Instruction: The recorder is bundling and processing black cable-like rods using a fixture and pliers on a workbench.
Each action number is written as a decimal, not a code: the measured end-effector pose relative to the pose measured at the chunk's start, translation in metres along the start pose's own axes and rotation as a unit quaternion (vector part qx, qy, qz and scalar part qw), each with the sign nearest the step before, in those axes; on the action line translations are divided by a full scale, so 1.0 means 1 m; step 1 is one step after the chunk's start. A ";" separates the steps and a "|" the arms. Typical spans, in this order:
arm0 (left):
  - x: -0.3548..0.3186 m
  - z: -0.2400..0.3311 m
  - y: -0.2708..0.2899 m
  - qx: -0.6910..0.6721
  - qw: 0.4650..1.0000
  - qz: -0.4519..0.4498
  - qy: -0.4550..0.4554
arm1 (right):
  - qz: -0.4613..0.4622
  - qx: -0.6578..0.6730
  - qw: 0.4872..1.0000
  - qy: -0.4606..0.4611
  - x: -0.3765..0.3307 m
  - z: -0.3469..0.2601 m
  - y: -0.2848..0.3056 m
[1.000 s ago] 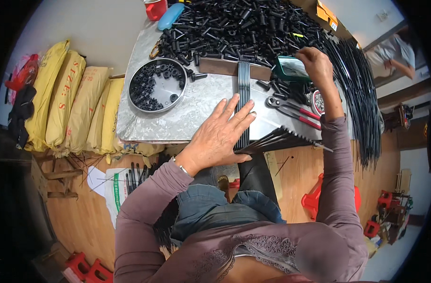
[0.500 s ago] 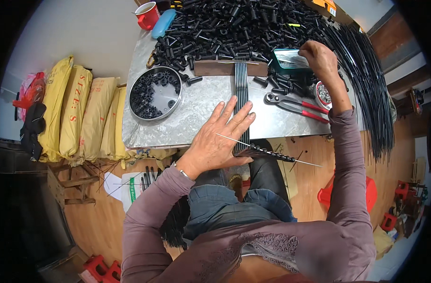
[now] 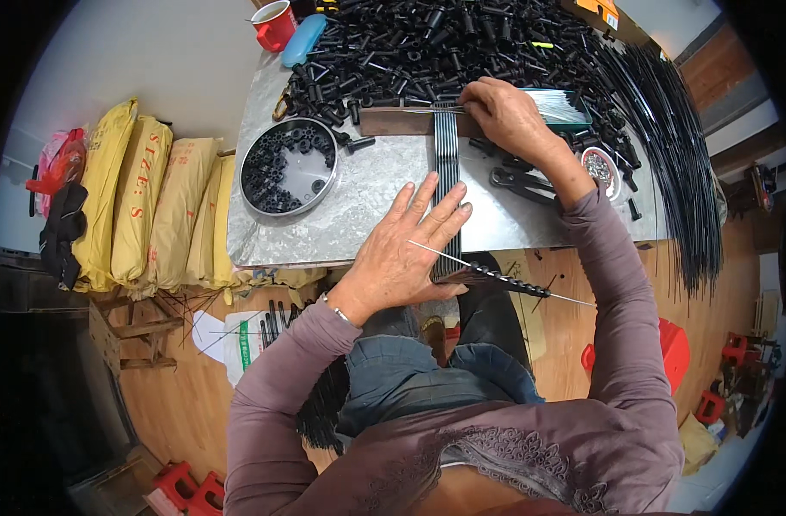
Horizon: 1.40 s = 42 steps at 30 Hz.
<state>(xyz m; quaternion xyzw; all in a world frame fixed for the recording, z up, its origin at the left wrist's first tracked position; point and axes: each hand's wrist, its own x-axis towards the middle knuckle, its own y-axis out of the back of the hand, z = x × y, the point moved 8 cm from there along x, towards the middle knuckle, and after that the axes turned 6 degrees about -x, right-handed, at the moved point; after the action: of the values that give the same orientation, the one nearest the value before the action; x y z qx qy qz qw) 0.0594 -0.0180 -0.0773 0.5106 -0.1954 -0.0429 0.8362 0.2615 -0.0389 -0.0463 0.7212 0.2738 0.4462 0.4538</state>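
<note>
My left hand [image 3: 401, 254] lies flat with its fingers spread over a row of slim black rods [image 3: 445, 142] at the table's near edge. A thin metal rod threaded with small black rings [image 3: 517, 282] crosses over the back of that hand and sticks out to the right. At the far end of the row, the black rods rest on a long brown block [image 3: 397, 123]. There my right hand [image 3: 504, 116] is closed in a pinch, with thin silvery wire showing at its fingertips. Behind that hand is a teal tray [image 3: 573, 126] of thin wires.
A round metal bowl [image 3: 326, 185] holds black rings. Pliers [image 3: 526, 183] lie partly under my right forearm, by a small dish [image 3: 612, 181] of metal bits. Black plastic tubes [image 3: 410, 52] heap at the back. Long black rods [image 3: 668, 163] hang off the right side.
My right hand has moved left from the teal tray to the brown block, beside the black rods. The left hand stays flat on the rods.
</note>
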 end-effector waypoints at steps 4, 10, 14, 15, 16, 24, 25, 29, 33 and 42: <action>-0.003 -0.003 -0.001 0.003 1.000 0.006 0.006 | -0.004 0.016 1.000 -0.023 -0.003 0.003 0.000; -0.003 -0.003 0.001 -0.016 1.000 0.007 0.008 | -0.001 -0.005 0.999 -0.040 -0.003 0.003 0.001; -0.004 -0.004 -0.001 0.014 1.000 0.007 0.007 | -0.003 0.009 0.999 -0.046 -0.005 0.003 0.001; -0.004 -0.005 -0.001 0.025 1.000 0.003 0.010 | -0.003 0.010 0.999 -0.045 -0.004 0.001 0.000; -0.004 -0.004 -0.001 0.024 1.000 0.003 0.009 | -0.004 0.000 0.999 -0.042 -0.003 0.000 0.001; -0.004 -0.005 0.000 -0.031 0.999 0.005 0.017 | -0.007 -0.002 0.999 -0.041 -0.002 0.003 -0.002; -0.004 -0.005 0.000 -0.031 0.999 0.005 0.018 | -0.004 0.000 0.999 -0.038 -0.001 0.003 -0.003; -0.005 -0.005 0.000 -0.033 0.999 0.012 0.021 | 0.014 0.012 0.999 -0.026 0.000 0.002 -0.007; -0.004 -0.006 0.001 -0.037 0.999 0.017 0.028 | 0.030 0.015 0.999 -0.036 0.003 0.000 -0.012; -0.005 -0.008 0.002 -0.037 0.998 0.034 0.033 | 0.008 0.021 0.997 -0.071 0.011 0.003 -0.024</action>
<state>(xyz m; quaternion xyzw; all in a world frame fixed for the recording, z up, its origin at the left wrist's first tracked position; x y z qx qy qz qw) 0.0578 -0.0097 -0.0803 0.4735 -0.1829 -0.0045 0.8616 0.2697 -0.0209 -0.0640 0.7625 0.2448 0.3919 0.4529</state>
